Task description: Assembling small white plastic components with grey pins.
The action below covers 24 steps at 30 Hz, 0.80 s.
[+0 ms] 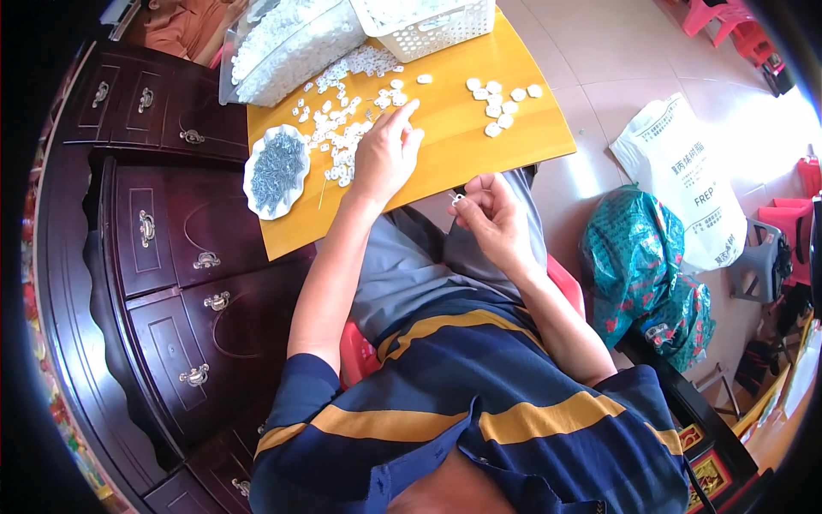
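Note:
My left hand (pixel 388 157) is over the yellow tabletop, index finger stretched out and thumb apart from it; I see nothing held. Its fingertips are beside a small cluster of white plastic pieces (pixel 398 86). Close to the table's near edge, above my lap, my right hand (pixel 497 221) pinches a small white plastic piece (pixel 458 198) between thumb and fingers; a thin bit sticks out of it. Many loose white pieces (pixel 330 124) are scattered left of my left hand. A scalloped white dish (pixel 249 178) full of thin grey metal pins (pixel 278 171) sits at the table's left edge.
A clear bin (pixel 300 51) and a white perforated basket (pixel 441 34), both full of white pieces, stand at the far edge. Another group of white pieces (pixel 494 99) lies right. Dark drawers (pixel 197 231) flank the left; a green bag (pixel 634 244) and white sack (pixel 685 184) rest on the floor.

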Each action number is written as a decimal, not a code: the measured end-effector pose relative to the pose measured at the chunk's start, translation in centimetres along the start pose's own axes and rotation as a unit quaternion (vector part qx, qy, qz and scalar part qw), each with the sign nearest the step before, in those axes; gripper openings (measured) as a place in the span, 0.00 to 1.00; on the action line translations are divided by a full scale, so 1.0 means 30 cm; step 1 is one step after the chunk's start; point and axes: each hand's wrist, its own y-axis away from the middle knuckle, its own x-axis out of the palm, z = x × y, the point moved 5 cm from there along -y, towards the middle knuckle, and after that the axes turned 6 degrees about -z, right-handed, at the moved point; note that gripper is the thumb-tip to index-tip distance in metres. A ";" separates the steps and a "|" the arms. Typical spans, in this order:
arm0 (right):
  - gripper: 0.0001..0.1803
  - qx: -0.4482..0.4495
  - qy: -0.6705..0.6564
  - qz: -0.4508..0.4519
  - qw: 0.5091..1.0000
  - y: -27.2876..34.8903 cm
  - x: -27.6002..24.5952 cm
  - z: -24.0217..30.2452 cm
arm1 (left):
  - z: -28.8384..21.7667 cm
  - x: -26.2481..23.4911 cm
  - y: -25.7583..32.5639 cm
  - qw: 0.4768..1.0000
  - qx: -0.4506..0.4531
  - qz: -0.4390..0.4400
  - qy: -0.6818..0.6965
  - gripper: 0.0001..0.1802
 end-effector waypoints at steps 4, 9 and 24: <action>0.07 0.022 -0.020 -0.007 1.000 -0.007 -0.018 -0.007 | 0.019 0.059 -0.121 0.992 -0.012 0.017 -0.122 0.23; 0.07 0.017 -0.027 -0.004 0.999 -0.014 -0.022 -0.005 | 0.058 0.098 -0.218 0.983 0.008 -0.018 -0.183 0.20; 0.08 0.027 -0.051 -0.010 0.998 -0.018 -0.025 -0.011 | 0.015 0.106 -0.201 0.996 0.049 -0.071 -0.032 0.07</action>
